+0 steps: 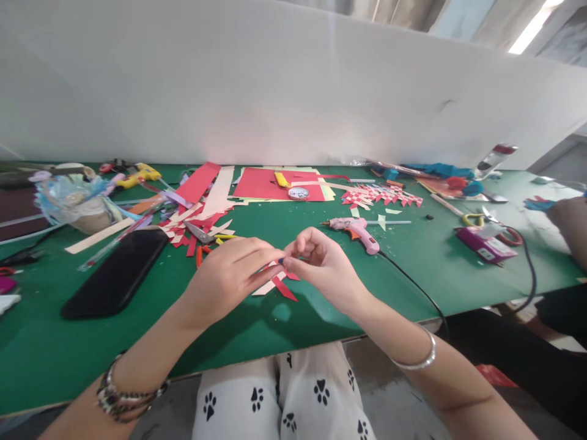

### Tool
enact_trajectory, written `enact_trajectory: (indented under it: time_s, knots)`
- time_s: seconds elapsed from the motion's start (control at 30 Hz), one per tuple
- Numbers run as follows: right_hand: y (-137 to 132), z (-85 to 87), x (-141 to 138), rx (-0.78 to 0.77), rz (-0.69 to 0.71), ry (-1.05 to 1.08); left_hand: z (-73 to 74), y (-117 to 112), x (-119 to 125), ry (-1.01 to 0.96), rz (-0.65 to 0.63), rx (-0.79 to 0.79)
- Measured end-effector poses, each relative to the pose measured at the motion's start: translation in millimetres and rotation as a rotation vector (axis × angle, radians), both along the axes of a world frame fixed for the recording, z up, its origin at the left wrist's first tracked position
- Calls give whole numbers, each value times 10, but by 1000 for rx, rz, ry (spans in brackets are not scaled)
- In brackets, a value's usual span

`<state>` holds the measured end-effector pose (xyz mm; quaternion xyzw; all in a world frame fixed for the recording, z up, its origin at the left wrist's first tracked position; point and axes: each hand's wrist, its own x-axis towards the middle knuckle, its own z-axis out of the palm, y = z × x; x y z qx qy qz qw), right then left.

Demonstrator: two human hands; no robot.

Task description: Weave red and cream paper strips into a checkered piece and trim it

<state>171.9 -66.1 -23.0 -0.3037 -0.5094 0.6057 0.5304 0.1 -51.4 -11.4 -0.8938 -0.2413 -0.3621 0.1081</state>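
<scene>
My left hand (227,275) is bent over at the near middle of the green table, fingers together and pointing right. It grips a small bundle of red and cream paper strips (285,288), whose ends fan out below the fingers. My right hand (323,266) meets it from the right, thumb and index finger pinched at the left fingertips on the same piece. A small dark blue spot shows between the fingertips; I cannot make out what it is. The folded part of the paper is hidden by the hands. Scissors (198,233) lie just beyond my left hand.
A pink glue gun (362,232) with a black cord lies right of my hands. A black phone (117,275) is at the left, near a cut-paper heap (202,211). Red sheets (257,183) and a woven paper chain (383,195) lie behind. Another person's arm (568,223) is at right.
</scene>
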Motion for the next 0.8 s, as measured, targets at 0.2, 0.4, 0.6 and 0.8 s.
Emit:
enact_trajectory:
  time_s: [0.2, 0.4, 0.6, 0.8]
  knots:
    - [38, -33, 31, 3, 14, -39, -11, 36, -17, -1, -66, -49]
    - [81, -41, 49, 9, 42, -135, -78, 83, -15, -10, -76, -158]
    - [147, -149, 265, 206, -19, -526, -222, 142, -73, -9, -79, -246]
    - [151, -317, 800, 259, -308, -994, -409, 203, -181, 56, -60, -435]
